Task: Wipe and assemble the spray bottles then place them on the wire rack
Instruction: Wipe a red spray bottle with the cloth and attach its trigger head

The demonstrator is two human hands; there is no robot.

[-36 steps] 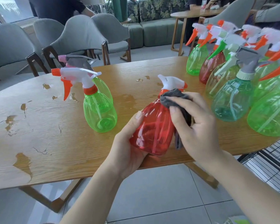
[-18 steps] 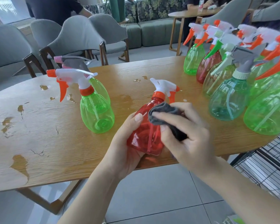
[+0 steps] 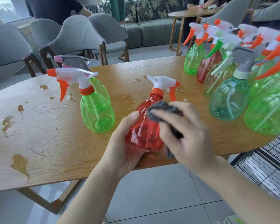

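A red spray bottle (image 3: 142, 130) with a white and orange trigger head tilts over the near edge of the wooden table (image 3: 39, 135). My left hand (image 3: 124, 146) grips its base from below, thumb up on the side. My right hand (image 3: 184, 135) holds a dark grey cloth (image 3: 162, 110) bunched against the bottle's upper body. Two green bottles (image 3: 97, 113) stand to the left, one behind the other. Several assembled green, teal and red bottles (image 3: 229, 97) crowd the table's right end.
A black wire rack (image 3: 268, 165) sits low at the right, beside the table's edge. The tabletop has worn patches and small wet spots. Grey chairs (image 3: 81, 39) stand behind the table, a person behind them, and a second table (image 3: 192, 13) further back.
My right hand has slid the cloth down from the bottle's neck onto its body, uncovering the trigger head. My left hand keeps the same hold.
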